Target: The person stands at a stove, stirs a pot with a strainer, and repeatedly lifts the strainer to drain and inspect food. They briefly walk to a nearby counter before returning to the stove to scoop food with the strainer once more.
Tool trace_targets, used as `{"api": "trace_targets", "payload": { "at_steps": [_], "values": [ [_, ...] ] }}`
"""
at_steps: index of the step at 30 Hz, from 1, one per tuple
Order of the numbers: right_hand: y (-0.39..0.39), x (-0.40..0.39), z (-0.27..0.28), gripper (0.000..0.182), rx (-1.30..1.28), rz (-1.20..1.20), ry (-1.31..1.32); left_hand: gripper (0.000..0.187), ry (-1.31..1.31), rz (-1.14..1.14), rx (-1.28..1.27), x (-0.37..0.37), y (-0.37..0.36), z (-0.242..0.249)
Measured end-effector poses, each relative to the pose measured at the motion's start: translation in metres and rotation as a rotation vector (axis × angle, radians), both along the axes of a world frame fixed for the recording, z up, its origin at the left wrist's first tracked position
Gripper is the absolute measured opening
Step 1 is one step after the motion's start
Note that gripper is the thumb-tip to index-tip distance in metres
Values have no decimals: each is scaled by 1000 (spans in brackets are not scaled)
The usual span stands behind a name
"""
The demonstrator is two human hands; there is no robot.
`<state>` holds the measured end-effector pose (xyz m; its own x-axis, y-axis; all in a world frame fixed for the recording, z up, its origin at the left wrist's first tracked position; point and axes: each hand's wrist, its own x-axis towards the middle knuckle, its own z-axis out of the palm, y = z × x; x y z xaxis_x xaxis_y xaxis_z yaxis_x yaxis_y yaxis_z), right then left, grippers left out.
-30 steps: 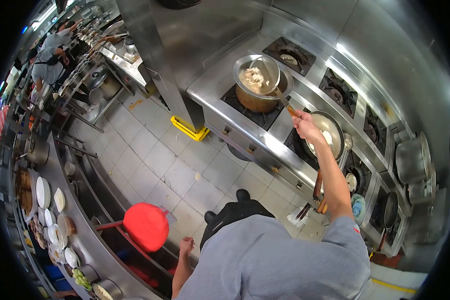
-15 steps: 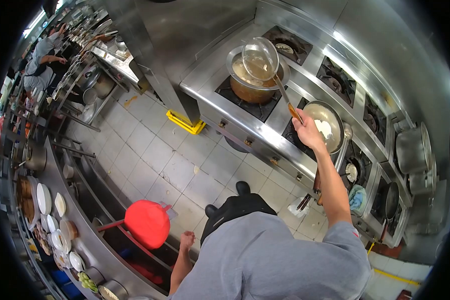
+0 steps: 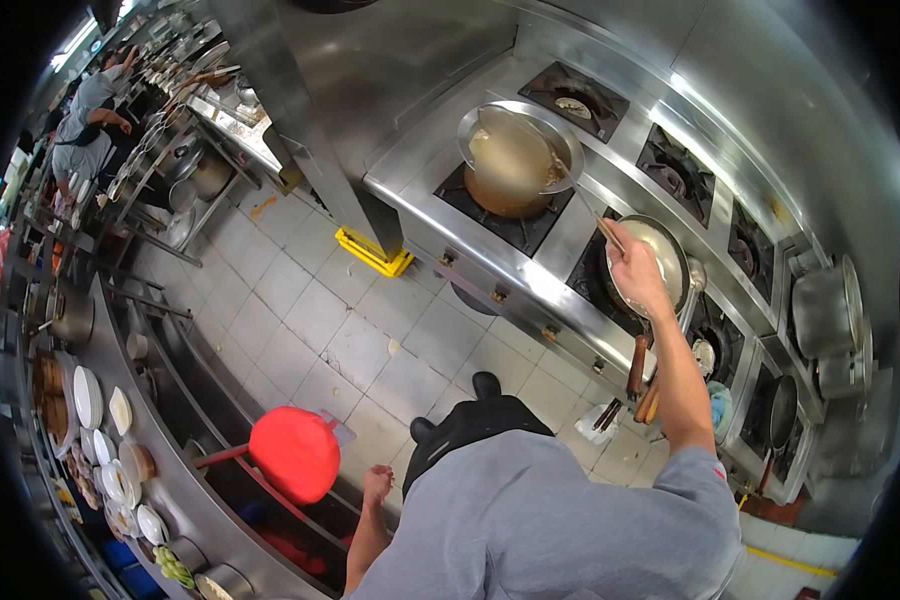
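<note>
My right hand (image 3: 634, 262) is closed around the handle of a round mesh strainer (image 3: 511, 158). The strainer's head is smeared by motion and lies over the mouth of a large metal pot (image 3: 503, 196) on a front burner. Beneath my right hand and forearm sits a frying pan (image 3: 681, 255) with a wooden handle (image 3: 637, 366). My hand covers part of the pan's inside. My left hand (image 3: 378, 484) hangs low at my side, fingers curled in, with nothing visible in it.
Near my left hand stands a red round-topped stool or lid (image 3: 294, 455). Plates (image 3: 88, 398) line the counter at left. A yellow frame (image 3: 374, 252) lies on the tiled floor. Beside the pan are a ladle (image 3: 697, 275) and a cloth (image 3: 718, 405). People work at far left.
My right hand has drawn slightly right and back, over the pan. The strainer's head has shifted and now looks blurred over the pot. My left hand has barely moved.
</note>
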<state>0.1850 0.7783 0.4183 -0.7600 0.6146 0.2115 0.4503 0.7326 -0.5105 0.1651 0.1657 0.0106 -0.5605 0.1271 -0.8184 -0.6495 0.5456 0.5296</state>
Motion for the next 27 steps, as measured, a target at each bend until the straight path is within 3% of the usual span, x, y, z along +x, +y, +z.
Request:
{"api": "trace_targets", "payload": {
  "at_steps": [5, 11, 17, 19, 20, 23, 27],
  "values": [
    [33, -11, -6, 44, 400, 50, 22, 14, -14, 14, 15, 5, 0, -2],
    [55, -55, -10, 51, 527, 39, -282, 18, -8, 18, 37, 5, -4, -5],
    [109, -78, -29, 36, 508, 159, -364, 19, 27, 43, 46, 6, -5, -1],
    [103, -90, 35, 24, -46, 193, -448, 19, 39, 68, 26, 16, -5, 1],
    [112, -96, 41, 16, -228, 56, -568, 18, 22, 77, 17, 21, -6, 0],
    [115, -96, 53, 20, -488, -24, -635, 17, -1, 59, 1, 38, -9, -8],
    [98, -95, 7, 16, -619, -158, -464, 16, 31, -78, -41, 56, -8, -9]
  ]
}}
